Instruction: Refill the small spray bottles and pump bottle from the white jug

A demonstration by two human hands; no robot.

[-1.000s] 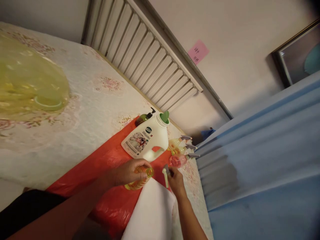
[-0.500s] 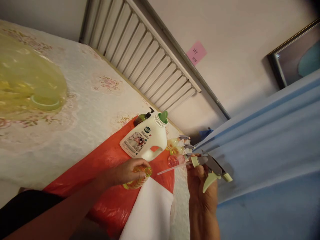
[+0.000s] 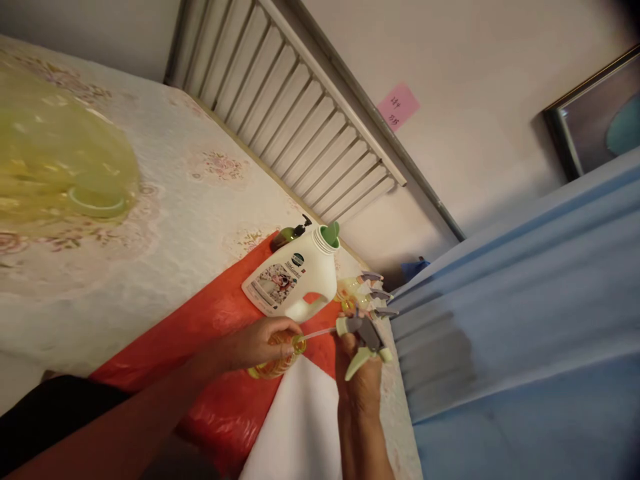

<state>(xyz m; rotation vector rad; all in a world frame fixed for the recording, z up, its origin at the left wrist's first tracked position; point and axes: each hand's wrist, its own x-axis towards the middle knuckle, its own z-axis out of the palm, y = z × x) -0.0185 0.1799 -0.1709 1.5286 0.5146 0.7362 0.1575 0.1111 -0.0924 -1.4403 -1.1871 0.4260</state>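
Observation:
My left hand point(image 3: 260, 340) grips a small clear bottle of yellow liquid point(image 3: 280, 360) that rests on the red plastic sheet point(image 3: 210, 327). My right hand point(image 3: 357, 380) holds a grey and pale green trigger spray head point(image 3: 363, 337). Its thin dip tube point(image 3: 316, 333) points left, with the tip at the bottle's open mouth. Just behind stands a white detergent jug point(image 3: 295, 277) with a green spout. Three small trigger spray bottles point(image 3: 357, 297) stand in a row to the right of the jug.
A dark pump bottle point(image 3: 290, 233) stands behind the jug. White paper point(image 3: 300, 427) lies on the red sheet near me. A large yellow transparent container point(image 3: 55, 167) sits far left on the flowered cloth. A blue curtain point(image 3: 525, 320) hangs at right, a radiator point(image 3: 295, 113) behind.
My right hand lifted the spray head up and right, then brought it back left, so the tube tip now meets the bottle's mouth. My left hand kept hold of the bottle.

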